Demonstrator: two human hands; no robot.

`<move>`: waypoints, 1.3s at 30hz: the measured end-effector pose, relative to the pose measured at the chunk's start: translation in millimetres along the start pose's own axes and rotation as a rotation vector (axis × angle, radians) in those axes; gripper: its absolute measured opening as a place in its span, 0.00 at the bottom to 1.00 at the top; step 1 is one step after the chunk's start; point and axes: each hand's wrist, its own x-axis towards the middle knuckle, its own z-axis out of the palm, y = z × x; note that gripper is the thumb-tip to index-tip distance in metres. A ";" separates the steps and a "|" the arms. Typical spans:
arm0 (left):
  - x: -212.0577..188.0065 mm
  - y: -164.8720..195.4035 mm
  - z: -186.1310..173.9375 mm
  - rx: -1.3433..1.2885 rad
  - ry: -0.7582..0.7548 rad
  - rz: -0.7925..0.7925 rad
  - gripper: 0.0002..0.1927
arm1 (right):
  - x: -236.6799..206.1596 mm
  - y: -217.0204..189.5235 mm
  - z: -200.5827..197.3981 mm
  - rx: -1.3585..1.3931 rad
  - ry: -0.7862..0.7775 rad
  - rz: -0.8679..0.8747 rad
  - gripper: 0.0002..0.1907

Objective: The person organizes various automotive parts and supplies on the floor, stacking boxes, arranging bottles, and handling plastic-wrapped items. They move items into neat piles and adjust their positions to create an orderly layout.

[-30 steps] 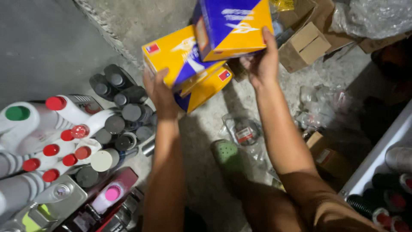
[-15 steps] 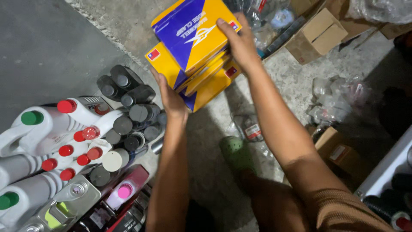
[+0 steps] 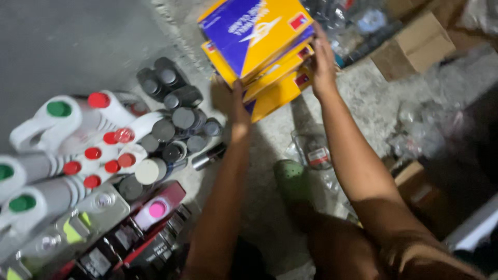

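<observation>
A stack of flat yellow and blue boxes point(image 3: 259, 49) rests on the concrete floor near the top of the head view. My left hand point(image 3: 231, 101) presses against the stack's near left side. My right hand point(image 3: 322, 65) lies flat against its right side. The top box point(image 3: 249, 31) shows a blue face with a white design and a yellow corner. Both hands hold the stack between them.
Left of the stack stand dark capped cans point(image 3: 174, 111) and white jugs with red and green caps point(image 3: 78, 135). Cardboard boxes point(image 3: 415, 46) and clear plastic wrap point(image 3: 314, 150) lie to the right. My green shoe point(image 3: 293, 179) is below the stack.
Over the second the top box came down onto the lower boxes; both hands then moved with the stack, which now sits squared up between them.
</observation>
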 end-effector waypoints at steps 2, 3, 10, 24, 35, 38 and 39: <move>1.4 -0.8 1.7 0.054 0.025 -0.106 0.39 | -0.6 -3.4 6.1 -0.029 0.110 0.066 0.32; 2.2 -0.4 -0.4 0.075 0.052 -0.145 0.39 | 0.8 -4.4 12.8 -0.008 0.152 0.144 0.33; 9.2 6.5 -14.7 0.051 -0.078 0.111 0.32 | -5.9 5.6 14.7 0.121 0.063 0.225 0.34; -72.4 -36.4 -34.9 0.085 0.269 -0.113 0.35 | -57.5 56.1 -31.3 -0.406 0.721 0.025 0.17; -38.0 -22.0 -50.7 -0.008 0.450 0.050 0.28 | -22.2 71.9 -1.9 0.372 0.521 0.246 0.36; -52.4 -14.4 -57.9 0.074 0.498 0.144 0.28 | -22.2 68.8 -4.6 0.462 0.407 0.237 0.36; -61.4 -13.0 -56.9 0.225 0.467 0.189 0.31 | -23.4 67.3 -6.7 0.493 0.378 0.235 0.36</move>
